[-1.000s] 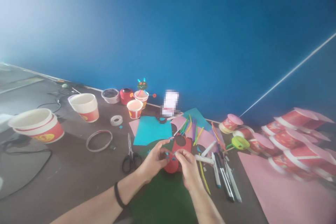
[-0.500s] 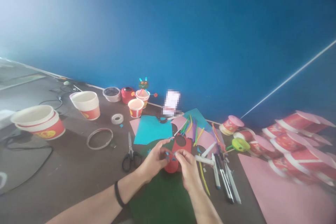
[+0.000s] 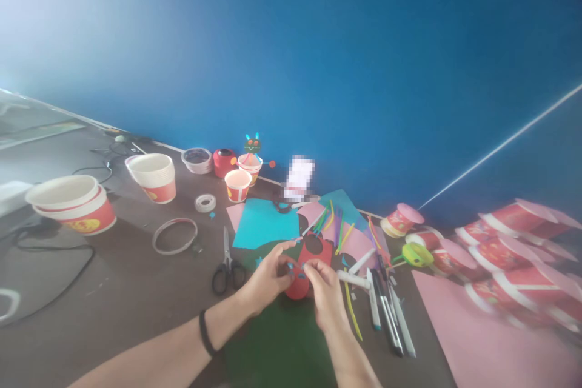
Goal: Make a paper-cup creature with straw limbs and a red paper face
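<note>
Over the dark green paper (image 3: 282,339), my left hand (image 3: 271,273) and my right hand (image 3: 322,285) meet at a small piece too tiny to make out. Thumb and fingers of each hand are pinched together. A red paper disc (image 3: 297,288) with small blue bits on it lies between and just below the fingertips. Behind my right hand is a red paper sheet (image 3: 324,250) with a round hole cut in it. Black-handled scissors (image 3: 228,267) rest left of my left hand.
Paper cups (image 3: 157,179) and a tape roll (image 3: 205,202) stand at the left. Blue paper (image 3: 266,221) and pipe cleaners (image 3: 336,224) lie behind the hands. Markers (image 3: 386,309) are at the right, near pink paper (image 3: 482,339) and pink-topped cups (image 3: 513,248).
The view has tilted slightly, and the cups at the left appear a little higher and further right. My hands keep nearly the same pose, with the fingertips still together.
</note>
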The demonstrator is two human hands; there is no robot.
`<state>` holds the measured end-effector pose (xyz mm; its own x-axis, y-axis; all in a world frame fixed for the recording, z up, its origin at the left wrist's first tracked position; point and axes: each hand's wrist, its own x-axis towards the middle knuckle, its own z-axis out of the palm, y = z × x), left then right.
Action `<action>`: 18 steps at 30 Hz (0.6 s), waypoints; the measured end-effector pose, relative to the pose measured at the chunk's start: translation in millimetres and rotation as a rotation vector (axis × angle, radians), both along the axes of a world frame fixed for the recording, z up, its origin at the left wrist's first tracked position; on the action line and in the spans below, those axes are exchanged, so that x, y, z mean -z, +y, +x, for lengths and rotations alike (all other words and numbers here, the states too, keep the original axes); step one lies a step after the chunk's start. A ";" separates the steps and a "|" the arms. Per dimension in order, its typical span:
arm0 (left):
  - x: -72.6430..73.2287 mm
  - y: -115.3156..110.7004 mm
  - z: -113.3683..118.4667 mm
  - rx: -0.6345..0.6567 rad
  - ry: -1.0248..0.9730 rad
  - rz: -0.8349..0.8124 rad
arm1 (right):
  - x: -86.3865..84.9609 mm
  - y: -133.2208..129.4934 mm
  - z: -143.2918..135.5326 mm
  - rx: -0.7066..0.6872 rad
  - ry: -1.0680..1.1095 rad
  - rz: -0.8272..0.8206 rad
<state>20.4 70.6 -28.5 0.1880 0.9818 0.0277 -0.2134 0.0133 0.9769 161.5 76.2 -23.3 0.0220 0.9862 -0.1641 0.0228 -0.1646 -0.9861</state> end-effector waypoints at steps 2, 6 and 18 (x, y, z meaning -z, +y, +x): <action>0.8 0.5 -0.1 0.001 0.007 0.003 | -0.2 -0.4 -0.1 0.002 -0.005 -0.001; 1.1 0.5 0.5 -0.005 0.011 0.016 | -0.8 -0.8 -0.1 0.001 -0.005 0.008; 2.1 -1.4 1.1 0.002 0.044 0.048 | -1.4 0.4 -0.4 0.026 -0.003 0.012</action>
